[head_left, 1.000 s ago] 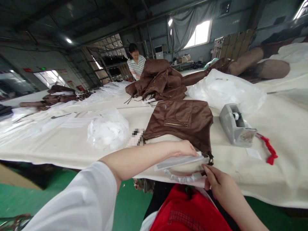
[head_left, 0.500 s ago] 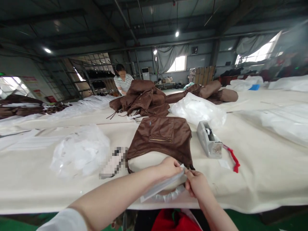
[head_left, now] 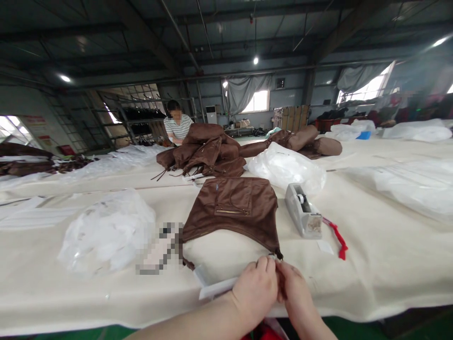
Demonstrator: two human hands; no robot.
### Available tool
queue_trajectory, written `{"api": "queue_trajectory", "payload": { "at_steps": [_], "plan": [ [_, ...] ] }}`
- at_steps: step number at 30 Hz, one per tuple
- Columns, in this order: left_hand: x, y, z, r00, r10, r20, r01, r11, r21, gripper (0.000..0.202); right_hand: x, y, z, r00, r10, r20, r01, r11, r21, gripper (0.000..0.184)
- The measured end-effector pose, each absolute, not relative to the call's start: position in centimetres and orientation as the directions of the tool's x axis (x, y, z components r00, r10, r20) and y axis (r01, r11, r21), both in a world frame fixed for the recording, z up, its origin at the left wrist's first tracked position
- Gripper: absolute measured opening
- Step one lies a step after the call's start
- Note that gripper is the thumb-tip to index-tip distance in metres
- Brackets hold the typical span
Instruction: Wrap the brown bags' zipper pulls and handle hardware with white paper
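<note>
A brown leather bag (head_left: 233, 210) lies flat on the cream table (head_left: 371, 255) in front of me, its strap end toward me. My left hand (head_left: 255, 293) and my right hand (head_left: 294, 290) meet at the near edge by the bag's metal ring. Both hands are closed, pinching the plastic-wrapped strap (head_left: 215, 285) where it joins the bag. The white wrap sticks out to the left from under my left hand. What my right fingers grip is partly hidden by my left hand.
A grey tape dispenser (head_left: 303, 216) stands right of the bag, with a red tag (head_left: 336, 238) beside it. Crumpled clear plastic (head_left: 106, 231) lies to the left. More brown bags (head_left: 208, 151) pile behind. A person in a striped shirt (head_left: 179, 125) works at the far side.
My head has lifted, so the table sits lower in view. Both hands have drawn together at the strap end near the table's edge; one second ago they were apart.
</note>
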State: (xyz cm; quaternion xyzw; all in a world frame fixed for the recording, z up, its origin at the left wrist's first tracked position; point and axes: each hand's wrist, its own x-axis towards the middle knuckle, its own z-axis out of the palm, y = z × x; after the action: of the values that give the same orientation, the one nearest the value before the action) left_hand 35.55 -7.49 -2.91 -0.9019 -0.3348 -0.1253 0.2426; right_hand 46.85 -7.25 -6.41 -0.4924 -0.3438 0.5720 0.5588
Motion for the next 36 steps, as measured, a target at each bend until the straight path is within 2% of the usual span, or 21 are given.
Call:
{"api": "queue_trajectory", "payload": {
  "at_steps": [2, 4, 7, 9, 12, 15, 18, 21, 23, 25, 27, 29, 30, 34, 36],
  "plan": [
    [35.3, -7.3, -2.9, 0.747, 0.561, 0.356, 0.661, -0.681, -0.316, 0.024, 46.9, -7.4, -6.7, 0.095, 0.983, -0.158, -0.291, -0.124, -0.949, 0.048],
    [35.0, -7.1, -2.6, 0.685, 0.658, 0.313, 0.725, -0.659, -0.201, 0.028, 46.9, -7.3, -6.9, 0.080, 0.987, -0.139, -0.252, -0.115, -0.961, 0.051],
    [34.6, -6.6, -1.6, 0.460, 0.876, 0.148, 0.861, -0.480, 0.166, 0.034, 47.0, -7.2, -7.1, 0.089, 0.990, -0.113, -0.189, -0.095, -0.977, 0.050],
    [34.2, -6.1, -0.6, 0.369, 0.929, -0.007, 0.854, -0.336, 0.397, 0.034, 47.2, -7.1, -7.2, 0.089, 0.989, -0.115, -0.139, -0.102, -0.985, 0.049],
    [33.8, -5.4, 0.5, 0.390, 0.916, -0.090, 0.780, -0.277, 0.560, 0.030, 47.7, -7.0, -7.3, 0.073, 0.989, -0.126, -0.065, -0.121, -0.991, 0.051],
    [33.5, -4.9, 0.7, 0.450, 0.890, -0.077, 0.751, -0.330, 0.573, 0.028, 48.0, -6.9, -7.4, 0.051, 0.990, -0.132, -0.028, -0.131, -0.991, 0.054],
    [33.5, -4.7, 0.1, 0.503, 0.861, -0.075, 0.789, -0.422, 0.447, 0.033, 47.9, -7.0, -7.4, 0.061, 0.987, -0.146, 0.023, -0.148, -0.989, 0.050],
    [33.5, -4.7, -1.0, 0.549, 0.832, -0.083, 0.786, -0.481, 0.388, 0.034, 48.2, -7.1, -6.4, 0.072, 0.986, -0.150, 0.246, -0.163, -0.955, 0.044],
    [33.4, -4.7, -1.8, 0.536, 0.838, -0.100, 0.791, -0.457, 0.407, 0.035, 49.6, -6.8, -4.7, 0.102, 0.994, -0.044, 0.464, -0.086, -0.881, 0.042],
    [33.4, -4.6, -2.5, 0.491, 0.864, -0.111, 0.809, -0.405, 0.427, 0.037, 52.1, -5.9, -2.4, 0.228, 0.963, 0.143, 0.620, -0.031, -0.784, 0.037],
    [33.4, -4.4, -2.9, 0.451, 0.885, -0.112, 0.821, -0.362, 0.442, 0.038, 55.4, -4.4, 0.0, 0.413, 0.850, 0.327, 0.707, -0.073, -0.703, 0.033],
    [33.3, -4.3, -3.1, 0.431, 0.895, -0.119, 0.824, -0.336, 0.457, 0.036, 58.7, -2.1, 1.7, 0.492, 0.753, 0.437, 0.765, -0.134, -0.630, 0.034],
    [33.3, -4.2, -3.1, 0.426, 0.896, -0.124, 0.824, -0.327, 0.462, 0.035, 60.2, -0.8, 2.1, 0.494, 0.750, 0.441, 0.768, -0.138, -0.626, 0.033],
    [33.1, -4.2, -3.0, 0.427, 0.895, -0.131, 0.821, -0.324, 0.470, 0.035, 63.7, 3.5, 1.2, 0.446, 0.875, 0.186, 0.599, -0.138, -0.788, 0.028],
    [33.0, -4.3, -2.9, 0.426, 0.896, -0.128, 0.822, -0.324, 0.469, 0.035, 64.0, 4.1, 0.5, 0.442, 0.884, 0.151, 0.548, -0.133, -0.826, 0.029]
  ]
}}
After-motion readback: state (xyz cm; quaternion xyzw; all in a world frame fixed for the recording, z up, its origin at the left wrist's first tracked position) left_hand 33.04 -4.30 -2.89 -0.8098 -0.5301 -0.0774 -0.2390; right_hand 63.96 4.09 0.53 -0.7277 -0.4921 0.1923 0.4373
